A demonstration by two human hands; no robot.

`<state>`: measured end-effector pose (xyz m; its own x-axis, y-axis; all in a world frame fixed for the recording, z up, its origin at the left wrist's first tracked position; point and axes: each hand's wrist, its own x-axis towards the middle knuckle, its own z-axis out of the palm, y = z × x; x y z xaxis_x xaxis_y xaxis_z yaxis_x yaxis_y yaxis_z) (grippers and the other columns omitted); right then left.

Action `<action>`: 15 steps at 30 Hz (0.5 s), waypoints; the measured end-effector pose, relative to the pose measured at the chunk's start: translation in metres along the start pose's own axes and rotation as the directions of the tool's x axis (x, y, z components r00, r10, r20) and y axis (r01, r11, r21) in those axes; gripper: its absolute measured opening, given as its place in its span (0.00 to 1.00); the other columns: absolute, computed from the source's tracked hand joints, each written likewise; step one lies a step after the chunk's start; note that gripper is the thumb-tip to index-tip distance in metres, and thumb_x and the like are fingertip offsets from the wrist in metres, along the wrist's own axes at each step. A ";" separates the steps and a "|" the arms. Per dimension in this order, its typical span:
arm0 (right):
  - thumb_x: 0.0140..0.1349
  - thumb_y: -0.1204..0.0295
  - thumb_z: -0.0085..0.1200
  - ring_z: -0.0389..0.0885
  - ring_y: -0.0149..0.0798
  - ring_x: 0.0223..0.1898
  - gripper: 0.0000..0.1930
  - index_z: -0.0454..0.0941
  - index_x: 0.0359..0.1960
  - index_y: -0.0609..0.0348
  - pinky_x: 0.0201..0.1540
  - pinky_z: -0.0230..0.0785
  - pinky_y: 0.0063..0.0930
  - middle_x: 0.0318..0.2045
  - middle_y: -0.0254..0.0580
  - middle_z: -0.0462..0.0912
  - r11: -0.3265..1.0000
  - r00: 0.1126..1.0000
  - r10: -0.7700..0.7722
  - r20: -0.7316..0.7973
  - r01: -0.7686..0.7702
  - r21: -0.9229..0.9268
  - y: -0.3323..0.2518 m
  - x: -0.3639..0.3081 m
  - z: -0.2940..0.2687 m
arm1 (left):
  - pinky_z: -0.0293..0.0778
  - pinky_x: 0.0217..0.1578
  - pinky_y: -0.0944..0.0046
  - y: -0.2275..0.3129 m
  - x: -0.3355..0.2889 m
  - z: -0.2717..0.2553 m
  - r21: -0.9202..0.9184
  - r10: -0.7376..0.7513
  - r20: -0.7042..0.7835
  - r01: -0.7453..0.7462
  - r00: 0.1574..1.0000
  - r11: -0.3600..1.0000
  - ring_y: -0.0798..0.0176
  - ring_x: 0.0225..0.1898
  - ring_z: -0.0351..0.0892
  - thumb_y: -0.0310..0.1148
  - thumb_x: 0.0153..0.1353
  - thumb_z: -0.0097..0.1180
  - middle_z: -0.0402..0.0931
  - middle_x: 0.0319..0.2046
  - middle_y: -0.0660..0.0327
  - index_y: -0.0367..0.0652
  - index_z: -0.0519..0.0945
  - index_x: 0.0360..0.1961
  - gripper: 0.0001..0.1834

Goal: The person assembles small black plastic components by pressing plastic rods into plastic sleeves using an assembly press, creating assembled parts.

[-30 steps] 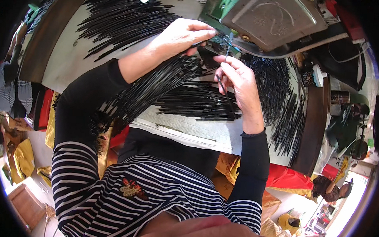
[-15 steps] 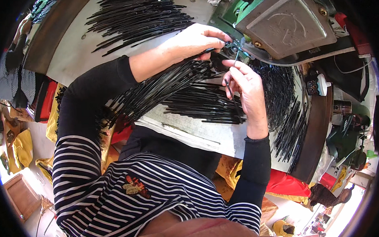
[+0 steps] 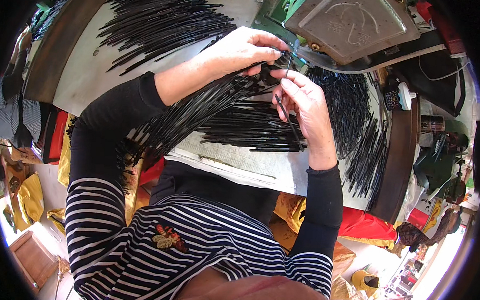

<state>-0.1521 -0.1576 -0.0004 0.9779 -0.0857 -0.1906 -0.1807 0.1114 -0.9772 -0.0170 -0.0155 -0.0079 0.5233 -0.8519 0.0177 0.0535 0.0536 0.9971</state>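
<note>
Both my hands are raised close together beside a green machine [image 3: 295, 12] at the far middle. My left hand [image 3: 249, 50] has its fingers pinched at the working point, on the end of what looks like a thin black rod; its fingertips partly hide the piece. Nearer and to the right, my right hand [image 3: 305, 102] pinches a thin upright rod [image 3: 289, 66] between thumb and forefinger. Its curled lower fingers hold another black rod [image 3: 291, 122], slanting down toward the wrist. A long bundle of black rods [image 3: 199, 111] lies under my left forearm.
More black rods lie in heaps at the far left [image 3: 160, 25], the middle [image 3: 246, 129] and the right [image 3: 342, 111]. A metal cover [image 3: 352, 27] with a raised umbrella shape overhangs the far right. Brown raised edges flank the pale metal table [image 3: 250, 161]. A small white-topped container [image 3: 405, 97] stands right.
The view has shifted slightly, so most things sit a little further left. My right hand stays close to the left one, still with the rods; both hands keep their grip.
</note>
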 end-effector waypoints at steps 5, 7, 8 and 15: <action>0.64 0.68 0.45 0.70 0.21 0.16 0.15 0.72 0.47 0.66 0.17 0.63 0.12 0.23 0.36 0.76 0.999 0.999 -0.006 -0.033 0.005 -0.039 -0.001 0.000 -0.002 | 0.62 0.16 0.75 -0.003 0.006 0.002 0.171 0.095 -0.031 -0.088 0.995 0.981 0.77 0.15 0.65 0.32 0.58 0.50 0.74 0.22 0.64 0.36 0.76 0.46 0.16; 0.64 0.68 0.45 0.70 0.21 0.16 0.15 0.72 0.47 0.66 0.17 0.63 0.12 0.23 0.36 0.76 0.999 0.999 -0.005 -0.032 0.003 -0.042 0.001 0.000 -0.003 | 0.63 0.16 0.75 -0.002 0.006 0.003 0.185 0.099 -0.030 -0.092 0.995 0.978 0.77 0.15 0.65 0.32 0.58 0.50 0.74 0.22 0.64 0.36 0.76 0.46 0.16; 0.64 0.68 0.45 0.70 0.21 0.16 0.15 0.73 0.47 0.65 0.17 0.63 0.12 0.23 0.35 0.76 0.999 1.000 -0.006 -0.029 0.004 -0.049 0.001 0.001 -0.004 | 0.63 0.16 0.75 -0.001 0.007 0.003 0.200 0.107 -0.030 -0.099 0.994 0.975 0.76 0.14 0.64 0.32 0.58 0.50 0.73 0.21 0.64 0.36 0.76 0.46 0.16; 0.64 0.69 0.45 0.70 0.21 0.16 0.14 0.73 0.46 0.64 0.17 0.62 0.11 0.22 0.34 0.76 0.995 0.999 0.012 -0.043 -0.016 -0.102 -0.002 -0.002 -0.004 | 0.60 0.17 0.78 -0.002 0.010 0.000 0.213 0.036 0.033 -0.042 0.999 0.976 0.78 0.16 0.64 0.34 0.60 0.51 0.73 0.28 0.64 0.37 0.74 0.48 0.17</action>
<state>-0.1537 -0.1615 0.0011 0.9704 -0.1264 -0.2057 -0.2059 0.0113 -0.9785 -0.0117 -0.0240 -0.0093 0.4968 -0.8660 0.0560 -0.1514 -0.0229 0.9882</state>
